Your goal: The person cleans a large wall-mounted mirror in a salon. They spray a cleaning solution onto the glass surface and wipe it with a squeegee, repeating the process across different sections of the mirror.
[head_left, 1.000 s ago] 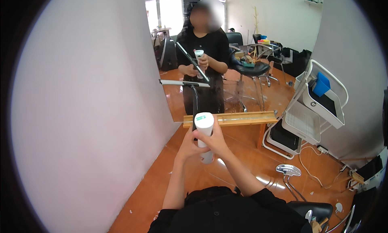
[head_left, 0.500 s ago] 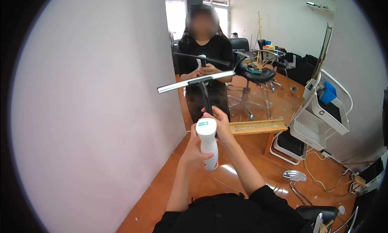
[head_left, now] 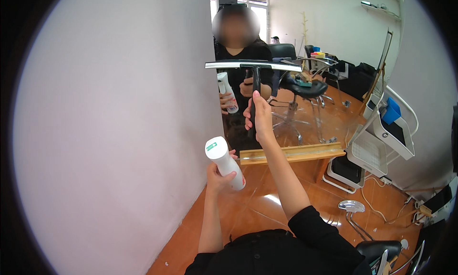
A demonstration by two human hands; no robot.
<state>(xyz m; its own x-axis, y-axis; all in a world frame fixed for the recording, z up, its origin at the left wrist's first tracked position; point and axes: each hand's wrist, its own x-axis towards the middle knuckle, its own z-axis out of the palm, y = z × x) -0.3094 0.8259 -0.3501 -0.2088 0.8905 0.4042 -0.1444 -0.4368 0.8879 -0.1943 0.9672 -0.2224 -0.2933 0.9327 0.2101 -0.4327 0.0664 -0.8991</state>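
A white spray bottle [head_left: 220, 155] with a small green label on its top is gripped by my left hand [head_left: 220, 180], thumb across its front. It tilts slightly beside the wall's edge. My right hand [head_left: 261, 116] is wrapped round the black handle of a squeegee [head_left: 253, 66]. Its wide silver-and-black blade lies nearly level, close in front of a large mirror [head_left: 291, 124]; whether it touches the glass I cannot tell. The mirror shows my reflection with the bottle and squeegee.
A wooden ledge [head_left: 291, 153] runs below the mirror. To the left rises a pale wall [head_left: 114, 132]. On the right stand a white tiered cart [head_left: 367, 153] with a blue bin [head_left: 391, 111], cables on the tiled floor [head_left: 272, 217], and a black chair [head_left: 379, 250].
My hands have moved apart. The right one has raised the squeegee up toward the mirror and levelled its blade; the left has carried the bottle left and slightly lower.
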